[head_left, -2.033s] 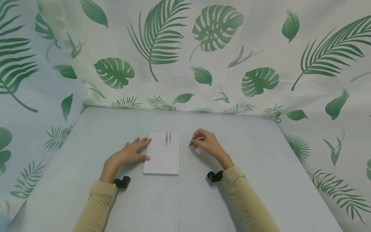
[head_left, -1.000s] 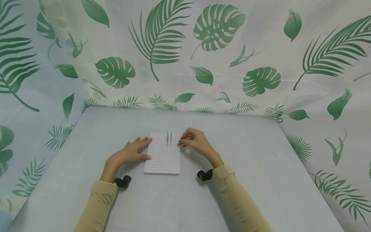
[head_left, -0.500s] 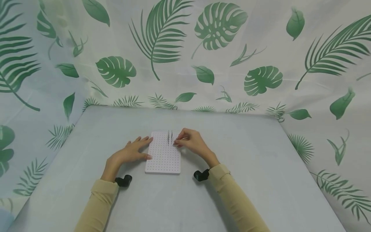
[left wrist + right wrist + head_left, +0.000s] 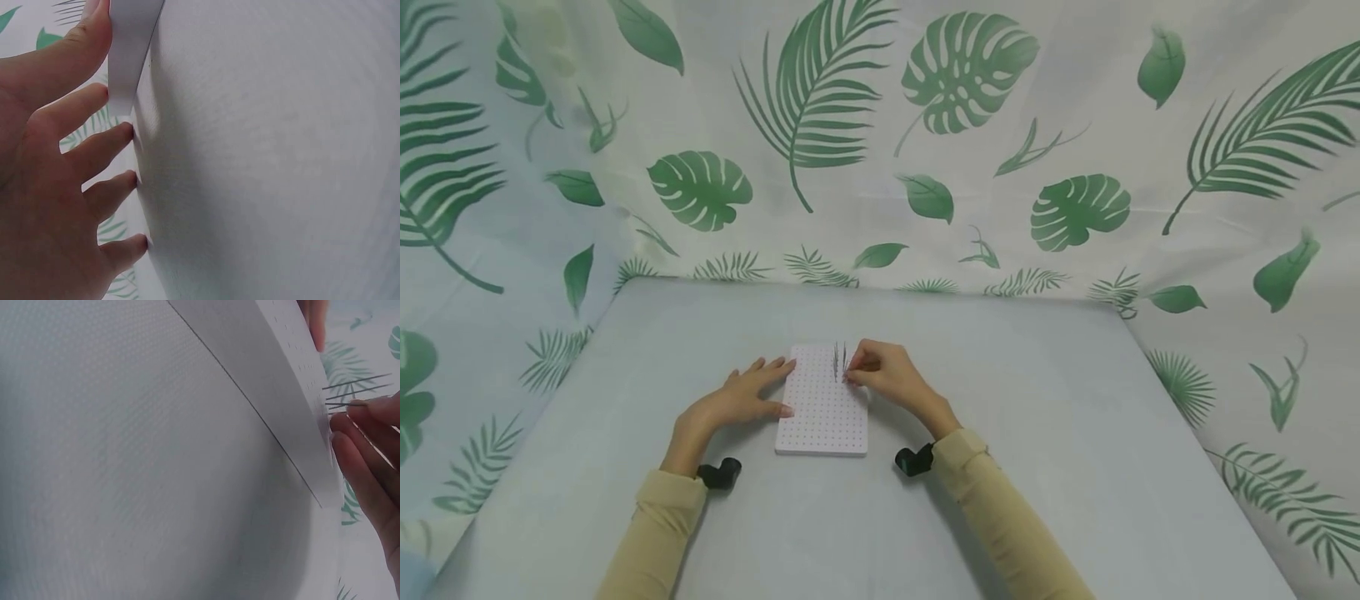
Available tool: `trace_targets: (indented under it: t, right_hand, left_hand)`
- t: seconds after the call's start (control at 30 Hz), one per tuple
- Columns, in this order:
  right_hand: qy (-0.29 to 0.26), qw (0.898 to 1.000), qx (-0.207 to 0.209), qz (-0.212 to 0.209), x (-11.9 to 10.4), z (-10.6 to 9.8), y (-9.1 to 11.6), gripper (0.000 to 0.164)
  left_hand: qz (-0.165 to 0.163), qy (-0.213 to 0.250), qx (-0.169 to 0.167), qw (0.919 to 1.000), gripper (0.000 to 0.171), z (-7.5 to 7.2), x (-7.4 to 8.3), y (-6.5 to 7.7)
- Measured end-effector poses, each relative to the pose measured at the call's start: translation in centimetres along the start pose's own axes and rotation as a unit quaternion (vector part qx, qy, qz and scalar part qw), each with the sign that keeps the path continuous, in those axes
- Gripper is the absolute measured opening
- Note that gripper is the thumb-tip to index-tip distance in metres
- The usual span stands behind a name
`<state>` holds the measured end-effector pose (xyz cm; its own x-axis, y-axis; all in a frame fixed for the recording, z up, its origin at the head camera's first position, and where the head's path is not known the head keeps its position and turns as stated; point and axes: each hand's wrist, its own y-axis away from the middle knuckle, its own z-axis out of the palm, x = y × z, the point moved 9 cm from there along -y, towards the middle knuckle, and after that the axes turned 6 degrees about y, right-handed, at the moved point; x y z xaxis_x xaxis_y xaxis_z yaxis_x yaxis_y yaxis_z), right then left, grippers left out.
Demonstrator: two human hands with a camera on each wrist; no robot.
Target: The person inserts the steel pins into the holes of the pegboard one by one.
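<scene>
A white board (image 4: pixel 820 425) dotted with rows of small holes lies on the table. Several thin dark metal pins (image 4: pixel 835 362) stand upright near its far end; the right wrist view shows these pins (image 4: pixel 356 382) side by side. My left hand (image 4: pixel 741 398) is spread at the board's left edge, thumb and index fingertip on it. In the left wrist view its other fingertips rest on the tabletop. Thumb and fingers of my right hand (image 4: pixel 891 377) pinch a pin (image 4: pixel 340 404) close over the board, just right of the standing ones.
A pale cloth-covered table (image 4: pixel 1037 400) spreads around the board. Behind it hangs a white curtain (image 4: pixel 865 225) printed with green leaves, which also runs along both sides. Each wrist carries a black camera (image 4: pixel 914 460).
My right hand has moved left from beside the board, bringing the pin over it next to the standing pins, and has lowered slightly. My left hand has stayed in place.
</scene>
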<state>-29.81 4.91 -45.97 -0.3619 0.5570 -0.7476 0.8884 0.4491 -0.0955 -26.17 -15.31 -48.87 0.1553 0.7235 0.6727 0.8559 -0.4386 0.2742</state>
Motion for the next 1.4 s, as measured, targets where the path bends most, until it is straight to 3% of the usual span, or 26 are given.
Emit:
trace_targets:
  t: [0.13, 0.43, 0.63, 0.83, 1.17, 1.4]
  right_hand:
    - [0.024, 1.0, -0.002, -0.011, -0.3, 0.3, -0.1, 0.01]
    - [0.036, 0.999, 0.014, 0.006, 0.2, 0.2, 0.0, 0.013]
    - [0.026, 1.0, 0.011, 0.011, 0.1, 0.6, -0.2, 0.011]
    - [0.026, 0.999, 0.006, 0.022, 0.5, 0.8, -0.1, 0.011]
    - [0.026, 0.999, 0.001, 0.03, 1.0, -0.2, 0.6, 0.009]
    - [0.047, 0.998, 0.018, 0.038, 2.2, -2.8, 2.4, 0.008]
  left_hand:
    - [0.001, 0.003, -0.002, 1.0, 0.084, 0.2, 0.0, 0.1]
    - [0.009, 0.008, -0.007, 0.9999, 0.085, 0.4, 0.3, -0.1]
    - [0.001, 0.007, 0.001, 1.0, 0.084, 0.0, 0.1, -0.1]
    - [-0.008, 0.003, -0.012, 0.9999, 0.085, 0.2, 0.0, -0.2]
    - [-0.012, -0.01, -0.015, 0.9998, 0.086, 0.0, 0.5, -0.1]
    - [-0.022, -0.015, -0.012, 0.9996, 0.088, 0.1, 0.4, -0.2]
